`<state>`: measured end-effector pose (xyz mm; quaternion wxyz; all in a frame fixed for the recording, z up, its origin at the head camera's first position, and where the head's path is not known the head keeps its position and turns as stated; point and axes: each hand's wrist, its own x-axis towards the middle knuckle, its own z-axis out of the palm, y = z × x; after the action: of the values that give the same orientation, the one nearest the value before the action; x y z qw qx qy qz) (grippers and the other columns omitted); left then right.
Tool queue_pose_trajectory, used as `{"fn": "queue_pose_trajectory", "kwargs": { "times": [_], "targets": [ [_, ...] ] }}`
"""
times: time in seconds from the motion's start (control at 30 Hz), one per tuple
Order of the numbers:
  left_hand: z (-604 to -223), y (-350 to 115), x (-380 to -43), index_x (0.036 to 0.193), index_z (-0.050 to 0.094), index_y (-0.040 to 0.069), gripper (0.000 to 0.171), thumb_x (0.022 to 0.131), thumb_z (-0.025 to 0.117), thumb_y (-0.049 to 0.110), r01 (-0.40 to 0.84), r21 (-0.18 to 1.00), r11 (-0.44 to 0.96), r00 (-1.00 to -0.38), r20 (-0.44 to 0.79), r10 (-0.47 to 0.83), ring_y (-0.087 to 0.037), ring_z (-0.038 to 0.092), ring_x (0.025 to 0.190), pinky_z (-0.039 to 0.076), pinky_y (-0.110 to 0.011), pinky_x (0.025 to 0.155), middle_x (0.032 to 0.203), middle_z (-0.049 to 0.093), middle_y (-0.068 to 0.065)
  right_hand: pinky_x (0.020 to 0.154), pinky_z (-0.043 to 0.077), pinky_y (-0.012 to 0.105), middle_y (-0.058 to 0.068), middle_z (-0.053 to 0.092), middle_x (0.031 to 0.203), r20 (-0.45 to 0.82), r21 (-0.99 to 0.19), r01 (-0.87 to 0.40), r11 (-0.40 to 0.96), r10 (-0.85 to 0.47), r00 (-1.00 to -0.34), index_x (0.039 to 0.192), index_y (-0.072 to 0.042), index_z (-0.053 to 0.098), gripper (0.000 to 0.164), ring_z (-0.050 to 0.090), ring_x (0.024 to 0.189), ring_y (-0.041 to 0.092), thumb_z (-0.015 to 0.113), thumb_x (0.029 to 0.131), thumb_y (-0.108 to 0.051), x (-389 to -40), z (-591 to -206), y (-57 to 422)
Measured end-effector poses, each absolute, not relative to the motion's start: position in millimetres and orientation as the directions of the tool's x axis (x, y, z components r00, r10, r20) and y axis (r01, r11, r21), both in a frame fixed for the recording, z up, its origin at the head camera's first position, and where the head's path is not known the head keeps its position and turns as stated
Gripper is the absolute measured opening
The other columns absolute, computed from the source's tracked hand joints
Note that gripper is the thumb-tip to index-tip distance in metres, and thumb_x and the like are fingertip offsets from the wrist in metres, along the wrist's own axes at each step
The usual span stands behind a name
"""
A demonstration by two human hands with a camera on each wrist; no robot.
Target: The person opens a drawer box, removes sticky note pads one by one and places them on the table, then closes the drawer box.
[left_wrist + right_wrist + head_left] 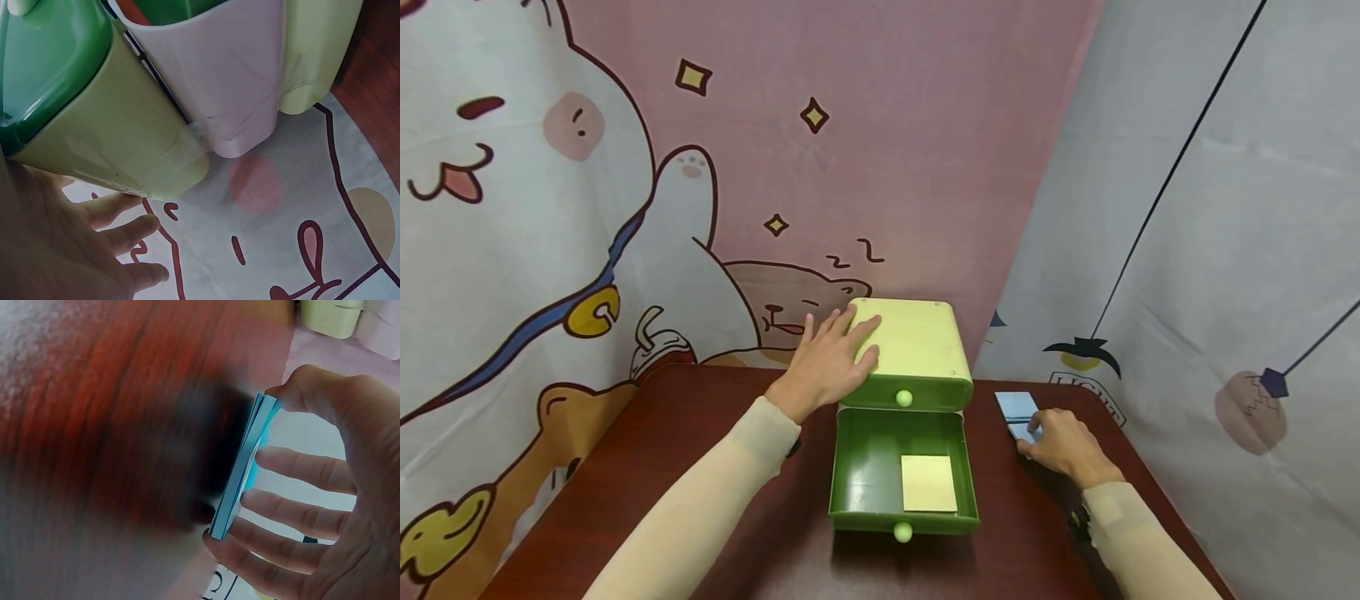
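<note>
A small drawer cabinet [917, 333] with a pale yellow top and green front stands at the middle back of the table. My left hand [826, 367] rests on its top left edge, fingers spread; the left wrist view shows that hand [94, 231] against the cabinet's yellowish shell [125, 131]. The lower drawer [868, 475] is pulled out, with a yellow sticky note pad [928, 483] lying in its right half. Right of the cabinet, my right hand [1067, 446] grips a blue sticky note pad [240, 472] by its edges, between thumb and fingers. Another blue pad [1017, 404] lies just beyond it.
The upper drawer, with its round green knob [904, 398], is closed. A dark red-brown table [700, 467] carries everything. A cartoon-printed cloth [887, 167] hangs close behind and along both sides. In the left wrist view a pink compartment [212, 75] stands beside the yellowish shell.
</note>
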<state>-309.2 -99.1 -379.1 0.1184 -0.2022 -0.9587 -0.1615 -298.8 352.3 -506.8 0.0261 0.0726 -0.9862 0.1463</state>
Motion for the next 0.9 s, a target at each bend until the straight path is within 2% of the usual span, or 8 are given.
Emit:
{"fn": "queue_pose_trajectory", "kwargs": {
  "times": [0.13,0.37,0.6,0.9],
  "targets": [
    [-379.8,-99.1,-309.5,0.183,0.041,0.035,0.069,0.119,0.032,0.06,0.427,0.262,0.866,-0.889,0.294,0.35,-0.046,0.029,0.181,0.008,-0.079,0.146,0.195,0.029,-0.014,0.072,0.061,0.05,0.024,0.082,0.125,0.059,-0.295,-0.148,0.944,-0.136,-0.989,0.119,0.0,0.085,0.045,0.07,0.081,0.025,0.095,0.095,-0.037,-302.7,-508.8,353.8],
    [-380.5,-99.1,-309.7,0.183,0.041,0.035,0.069,0.119,0.031,0.061,0.425,0.265,0.865,-0.89,0.294,0.348,-0.046,0.029,0.181,0.006,-0.078,0.146,0.195,0.028,-0.013,0.069,0.062,0.05,0.02,0.082,0.119,0.103,-0.312,-0.234,0.921,-0.213,-0.972,0.116,-0.006,0.086,0.055,0.07,0.081,0.026,0.094,0.094,-0.056,-323.9,-533.9,377.8],
    [-379.6,-98.9,-307.3,0.183,0.04,0.036,0.069,0.12,0.033,0.061,0.42,0.277,0.864,-0.896,0.28,0.345,-0.044,0.027,0.182,0.005,-0.077,0.147,0.195,0.027,-0.013,0.073,0.065,0.056,0.024,0.082,0.121,0.068,-0.272,-0.163,0.949,-0.15,-0.986,0.115,-0.001,0.084,0.044,0.074,0.084,0.029,0.098,0.092,-0.035,-306.5,-513.0,355.8],
    [-378.2,-98.3,-308.0,0.183,0.042,0.033,0.068,0.12,0.033,0.059,0.427,0.267,0.864,-0.89,0.294,0.349,-0.047,0.029,0.18,0.007,-0.079,0.146,0.195,0.029,-0.014,0.075,0.066,0.055,0.027,0.08,0.125,0.065,-0.237,-0.15,0.96,-0.139,-0.988,0.119,0.001,0.084,0.045,0.073,0.084,0.028,0.096,0.095,-0.035,-302.0,-509.4,353.0]
  ]
}}
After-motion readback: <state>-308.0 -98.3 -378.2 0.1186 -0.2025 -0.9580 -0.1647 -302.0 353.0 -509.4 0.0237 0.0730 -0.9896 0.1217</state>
